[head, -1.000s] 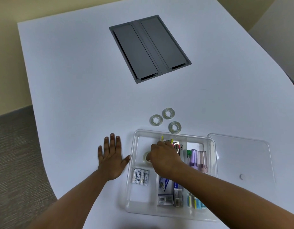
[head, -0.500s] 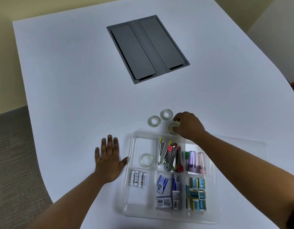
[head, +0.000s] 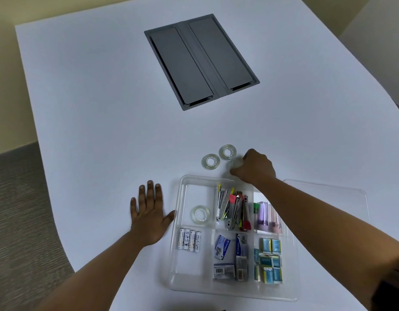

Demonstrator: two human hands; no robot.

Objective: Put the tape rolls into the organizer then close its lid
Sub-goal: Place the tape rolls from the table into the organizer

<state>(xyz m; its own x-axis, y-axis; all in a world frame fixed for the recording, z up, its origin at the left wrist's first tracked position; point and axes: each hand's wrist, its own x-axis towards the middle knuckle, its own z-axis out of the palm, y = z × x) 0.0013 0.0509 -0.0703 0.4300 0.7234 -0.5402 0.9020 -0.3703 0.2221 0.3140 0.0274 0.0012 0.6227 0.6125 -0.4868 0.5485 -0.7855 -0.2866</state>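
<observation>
A clear plastic organizer (head: 177,223) with several compartments lies on the white table near me. One clear tape roll (head: 200,214) lies in its far left compartment. Two more tape rolls (head: 210,161) (head: 227,151) lie flat on the table just beyond the organizer. My right hand (head: 255,167) is past the organizer's far edge, fingers closed around a third loose tape roll (head: 236,163), which is mostly hidden. My left hand (head: 149,213) rests flat on the table, fingers spread, its thumb touching the organizer's left wall. The clear lid (head: 342,198) lies to the right, partly under my right forearm.
The other compartments hold batteries (head: 189,240), staplers and clips (head: 233,208), small boxes (head: 230,258) and packs (head: 269,260). A grey cable hatch (head: 200,61) is set in the table farther away. The table's curved left edge drops to grey carpet (head: 19,209).
My right hand left a tape roll in the organizer's far left compartment, moved out beyond the far edge and closed on another roll. The left hand stayed flat.
</observation>
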